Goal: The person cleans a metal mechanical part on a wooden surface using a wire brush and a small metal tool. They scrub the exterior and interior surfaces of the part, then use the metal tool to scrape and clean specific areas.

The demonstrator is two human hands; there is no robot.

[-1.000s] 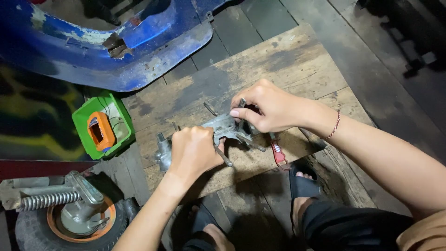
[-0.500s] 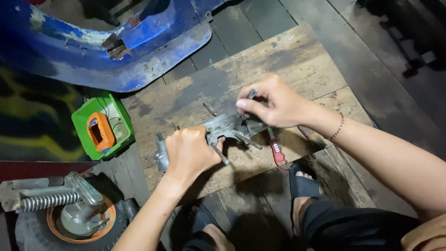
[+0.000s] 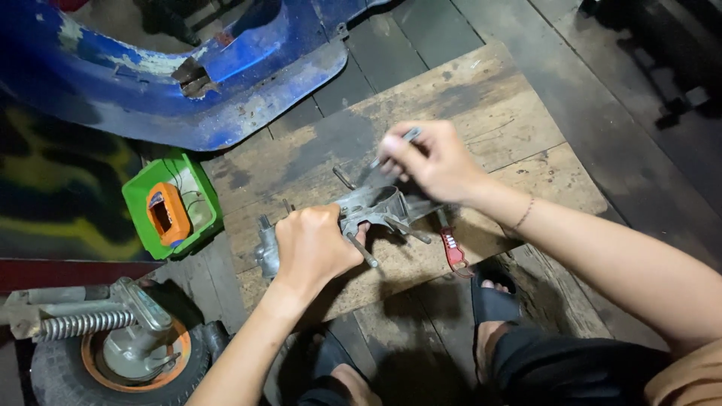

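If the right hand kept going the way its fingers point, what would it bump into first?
The right hand points up-left, pinching a thin metal piece. Bare wooden board lies ahead, then probably the blue body panel; depth is unclear.

A grey cast-metal engine part (image 3: 368, 207), dull and grimy, with a round open bore on its upper face and several thin steel studs sticking out towards the near edge, lies flat about the middle of the worn wooden board (image 3: 481, 98), nearer its near edge than its far one. Its left end, a rounded lug with a short upright stub, reaches almost to the board's left edge. A small slim grey metal piece (image 3: 410, 136), rod-like and slightly blurred, is held tilted in the air above the board, just beyond the part's far side and clear of it.
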